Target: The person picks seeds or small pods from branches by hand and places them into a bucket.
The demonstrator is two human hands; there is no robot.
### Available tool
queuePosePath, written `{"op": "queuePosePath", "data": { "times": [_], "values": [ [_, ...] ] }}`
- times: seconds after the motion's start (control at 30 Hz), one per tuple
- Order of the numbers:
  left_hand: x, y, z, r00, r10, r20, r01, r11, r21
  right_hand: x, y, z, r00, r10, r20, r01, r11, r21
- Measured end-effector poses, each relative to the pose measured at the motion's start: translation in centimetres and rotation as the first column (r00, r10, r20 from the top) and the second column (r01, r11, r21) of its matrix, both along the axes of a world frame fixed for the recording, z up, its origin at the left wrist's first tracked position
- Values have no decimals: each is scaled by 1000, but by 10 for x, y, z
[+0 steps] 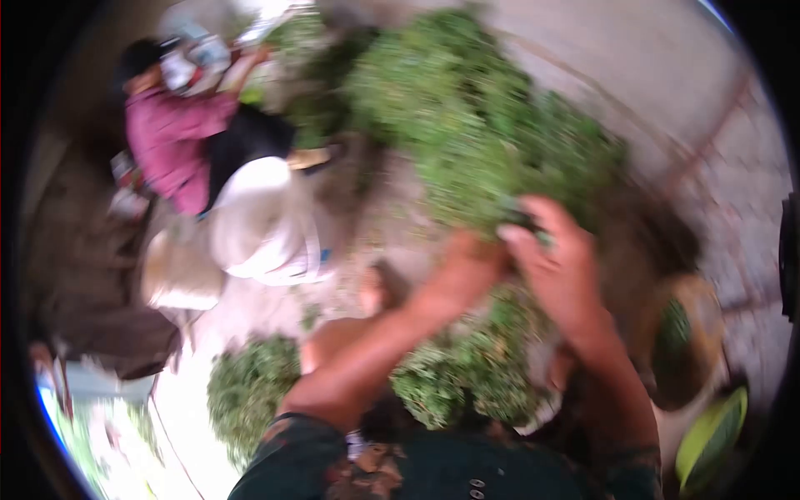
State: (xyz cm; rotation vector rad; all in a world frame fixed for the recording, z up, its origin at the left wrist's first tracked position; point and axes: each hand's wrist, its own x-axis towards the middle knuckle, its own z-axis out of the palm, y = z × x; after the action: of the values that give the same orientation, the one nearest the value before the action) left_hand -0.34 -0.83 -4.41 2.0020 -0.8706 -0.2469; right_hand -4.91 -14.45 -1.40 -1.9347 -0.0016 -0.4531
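Observation:
In front of the body, my left hand is at the near edge of a large heap of green leafy plants. Its fingers are blurred and partly hidden among the stems. Beside it on the right, my right hand is closed, thumb and fingers pressed round a small dark green thing too blurred to make out. Below both hands lies a smaller pile of leafy greens between the legs.
A person in a pink shirt sits at the upper left, near a white bucket and a pale container. More greens lie at lower left. A round basket and a yellow-green bowl stand at right.

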Motion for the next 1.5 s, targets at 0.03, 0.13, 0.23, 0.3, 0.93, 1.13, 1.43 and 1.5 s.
{"op": "queuePosePath", "data": {
  "times": [0.03, 0.13, 0.23, 0.3, 0.93, 1.13, 1.43, 1.5],
  "values": [
    [0, -5, -6, 980, 21, -197, -46, 991, -124, 7, -2, -12, 989, -26, 148, 37, 997, -67],
    [-5, -16, 7, 892, 69, -448, -202, 945, -258, 5, -7, -3, 998, -52, 41, 58, 983, -171],
    [2, -15, 6, 943, 109, -314, -223, 908, -355, 5, -9, -5, 999, -43, -22, 40, 994, -106],
    [5, -9, 10, 956, 128, -263, -221, 904, -366, 4, -5, 3, 993, -9, -115, 14, 999, 46],
    [2, 0, 34, 859, 202, -470, -355, 897, -265, 1, -29, 23, 919, 389, -68, -181, 567, 803],
    [-4, -6, 30, 918, 239, -316, -324, 912, -252, 11, -9, -10, 973, -2, 229, -29, 991, 134],
    [9, 3, 27, 747, 235, -621, -439, 877, -196, -2, -44, 26, 868, 450, 208, -331, 213, 919],
    [7, 3, 32, 743, 133, -655, -406, 869, -284, 1, -56, 26, 904, 355, 236, -307, 157, 939]
  ]
}}
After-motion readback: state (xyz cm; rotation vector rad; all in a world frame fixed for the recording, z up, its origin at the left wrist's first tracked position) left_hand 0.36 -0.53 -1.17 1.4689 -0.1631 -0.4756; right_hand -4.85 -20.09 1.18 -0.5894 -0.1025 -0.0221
